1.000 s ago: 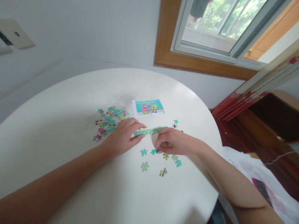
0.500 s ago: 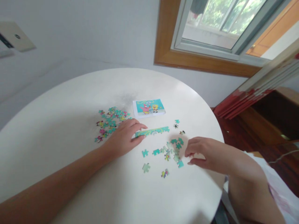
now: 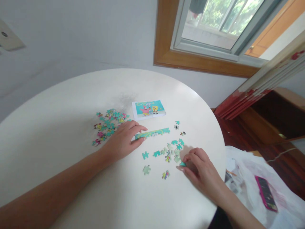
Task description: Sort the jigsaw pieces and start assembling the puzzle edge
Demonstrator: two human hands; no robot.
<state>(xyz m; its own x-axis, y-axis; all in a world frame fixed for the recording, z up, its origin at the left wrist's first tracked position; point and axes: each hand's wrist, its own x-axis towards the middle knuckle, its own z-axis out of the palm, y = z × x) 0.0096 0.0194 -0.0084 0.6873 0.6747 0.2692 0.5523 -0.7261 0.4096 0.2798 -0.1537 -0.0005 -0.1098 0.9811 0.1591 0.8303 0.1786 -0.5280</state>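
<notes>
My left hand [image 3: 122,139] rests on the table with its thumb and index finger around the left end of a joined puzzle strip [image 3: 156,133]. The strip is turquoise with yellow-green shapes and lies flat. At the near right, my right hand [image 3: 199,167] has thumb and fingertips closed on a turquoise puzzle piece [image 3: 182,164], partly covered by the fingers. Loose pieces lie between the hands, among them a turquoise piece [image 3: 156,154], a pale green piece [image 3: 146,170] and a yellow and purple piece [image 3: 166,174].
Beyond the strip lies a cartoon reference picture [image 3: 150,109]. A heap of mixed puzzle pieces [image 3: 107,125] sits left of it, partly behind my left hand. The round white table [image 3: 133,200] ends at right near a phone [image 3: 266,193] on white plastic [image 3: 250,168].
My right hand has come in from the right, down to the turquoise piece, and closed on it. My left hand stays at the strip. The view has shifted slightly.
</notes>
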